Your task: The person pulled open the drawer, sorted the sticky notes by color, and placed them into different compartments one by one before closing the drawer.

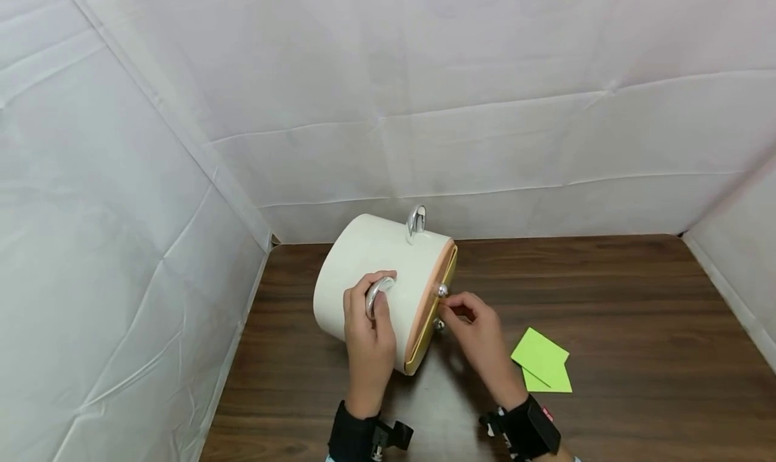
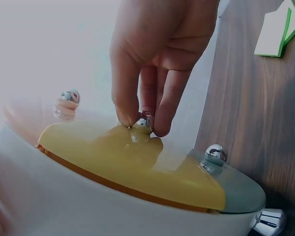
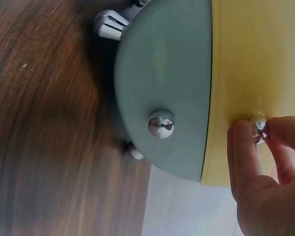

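A round white drawer box [image 1: 364,267] stands on the wooden table, its front facing right. My left hand [image 1: 371,334] grips one of the two curved chrome loops [image 1: 378,293] on its side, thumb and fingers around it. With thumb and fingertips, my right hand [image 1: 480,334] pinches the round chrome knob [image 3: 258,126] of the yellow middle drawer [image 3: 246,59]. That drawer stands slightly proud of the front, a thin gap showing along its edge in the left wrist view. Beside it are a green drawer [image 3: 174,78] and a pink drawer [image 1: 432,283], each with a chrome knob.
Bright green paper notes [image 1: 542,361] lie overlapping on the table, right of my right hand. White cloth walls [image 1: 485,125] enclose the table at the back and both sides. Chrome feet [image 3: 111,25] stick out under the box. A black band with a camera sits on each wrist.
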Motion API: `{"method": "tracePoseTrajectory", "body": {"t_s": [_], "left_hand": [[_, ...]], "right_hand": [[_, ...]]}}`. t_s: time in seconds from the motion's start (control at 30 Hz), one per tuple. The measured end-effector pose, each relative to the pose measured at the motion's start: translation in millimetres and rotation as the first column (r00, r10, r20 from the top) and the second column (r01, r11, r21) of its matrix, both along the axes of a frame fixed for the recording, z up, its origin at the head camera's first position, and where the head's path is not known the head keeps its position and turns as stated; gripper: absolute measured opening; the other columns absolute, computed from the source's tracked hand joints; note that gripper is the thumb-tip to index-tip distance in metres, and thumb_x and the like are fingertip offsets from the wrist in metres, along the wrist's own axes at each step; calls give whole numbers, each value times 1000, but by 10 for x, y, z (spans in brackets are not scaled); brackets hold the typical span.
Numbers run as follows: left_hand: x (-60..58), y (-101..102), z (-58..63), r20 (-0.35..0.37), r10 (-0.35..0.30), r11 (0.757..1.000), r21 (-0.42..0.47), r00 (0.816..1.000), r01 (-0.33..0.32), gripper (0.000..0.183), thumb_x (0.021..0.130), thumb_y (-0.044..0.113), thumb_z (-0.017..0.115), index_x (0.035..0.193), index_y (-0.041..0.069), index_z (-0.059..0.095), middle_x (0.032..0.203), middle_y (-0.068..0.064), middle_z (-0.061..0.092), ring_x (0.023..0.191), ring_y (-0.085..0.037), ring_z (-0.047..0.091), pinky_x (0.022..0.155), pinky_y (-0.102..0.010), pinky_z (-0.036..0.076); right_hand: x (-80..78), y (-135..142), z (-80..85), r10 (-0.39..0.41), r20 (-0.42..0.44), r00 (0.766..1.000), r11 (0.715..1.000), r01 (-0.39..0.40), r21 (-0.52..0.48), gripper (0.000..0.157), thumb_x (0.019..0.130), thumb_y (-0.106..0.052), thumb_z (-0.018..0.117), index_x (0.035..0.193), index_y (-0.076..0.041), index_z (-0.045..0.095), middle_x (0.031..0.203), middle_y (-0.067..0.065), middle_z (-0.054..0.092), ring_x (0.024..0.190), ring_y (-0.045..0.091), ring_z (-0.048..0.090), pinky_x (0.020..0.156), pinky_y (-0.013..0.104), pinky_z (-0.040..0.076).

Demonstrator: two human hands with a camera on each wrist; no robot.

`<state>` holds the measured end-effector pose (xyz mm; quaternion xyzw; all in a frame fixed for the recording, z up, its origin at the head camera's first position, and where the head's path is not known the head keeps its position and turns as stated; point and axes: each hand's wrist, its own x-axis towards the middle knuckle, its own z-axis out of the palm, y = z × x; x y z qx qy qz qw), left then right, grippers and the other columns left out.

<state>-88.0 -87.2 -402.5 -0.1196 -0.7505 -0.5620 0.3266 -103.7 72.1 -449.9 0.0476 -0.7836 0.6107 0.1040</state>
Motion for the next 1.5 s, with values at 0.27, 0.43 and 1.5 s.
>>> {"method": "tracePoseTrajectory", "body": {"t_s": [0.27, 0.43, 1.5], "left_hand": [[-45, -37, -113, 17, 29, 1000, -11, 999, -29, 29, 102, 0, 43, 127, 9, 54, 115, -6, 52, 79, -13, 35, 62, -25, 34], [-88, -60, -251, 27, 48, 998, -32, 998, -47, 31, 103, 4, 43, 130, 16, 53, 115, -2, 50, 78, -14, 34, 60, -25, 35], [-118, -30, -311, -21, 46, 996, -74, 999, -48, 35, 104, 6, 40, 136, 19, 47, 126, 4, 52, 88, -14, 41, 65, -24, 39]], "right_hand": [[-45, 21, -234, 25, 46, 999, 999, -23, -34, 14, 96, -17, 63, 108, -11, 67, 105, 3, 66, 96, 23, 64, 77, 32, 50], [-39, 55, -422, 61, 128, 990, 991, -44, -129, 28, 105, -23, 45, 127, -10, 56, 112, 11, 61, 100, 33, 61, 83, 41, 49], [21, 217, -1014, -101, 292, 951, 994, 108, -8, 22, 90, -29, 70, 109, -17, 69, 97, 1, 69, 85, 16, 65, 62, 30, 50]]}}
